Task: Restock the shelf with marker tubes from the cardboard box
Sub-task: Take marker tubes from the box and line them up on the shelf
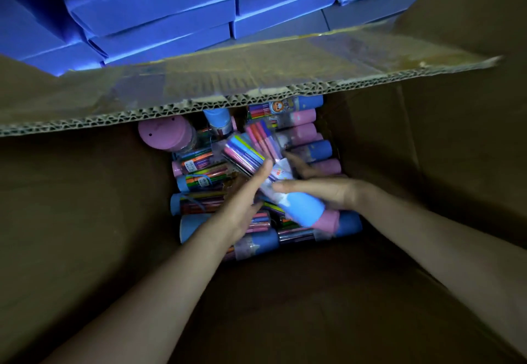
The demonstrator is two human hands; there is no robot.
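I look down into a deep cardboard box point(85, 221) whose bottom is covered with several clear marker tubes point(199, 176) with blue or pink caps. My right hand point(322, 192) grips a blurred, blue-capped marker tube point(299, 209), thumb across the top and fingers behind, holding it tilted above the pile. A second tube of pink markers point(263, 139) lies against it; I cannot tell whether it is held too. My left hand point(245, 195) presses its straight fingers against the left side of the gripped tube. No shelf is in view.
A corrugated box flap point(228, 84) hangs over the far side of the opening and hides some tubes. A pink-capped tube point(168, 135) stands on end at the back left. Stacked blue boxes point(156, 12) sit beyond the carton. Tall brown walls close in both arms.
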